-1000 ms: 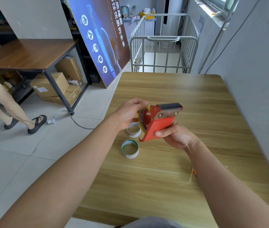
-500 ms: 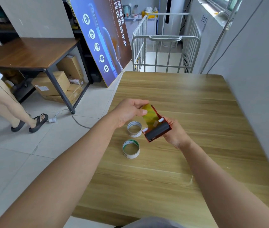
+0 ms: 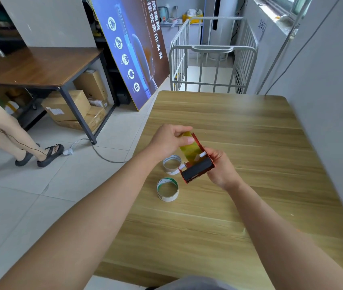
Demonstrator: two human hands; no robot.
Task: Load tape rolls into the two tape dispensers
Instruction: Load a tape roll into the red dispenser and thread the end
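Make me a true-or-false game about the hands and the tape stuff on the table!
1. The right hand holds the red tape dispenser. True.
2. The left hand lies flat on the table. False: its fingers pinch the yellow tape above the table.
3. A nearer ring and a farther ring lie on the table. True.
4. A second dispenser stands on the table. False: the only dispenser in view is the one in the right hand.
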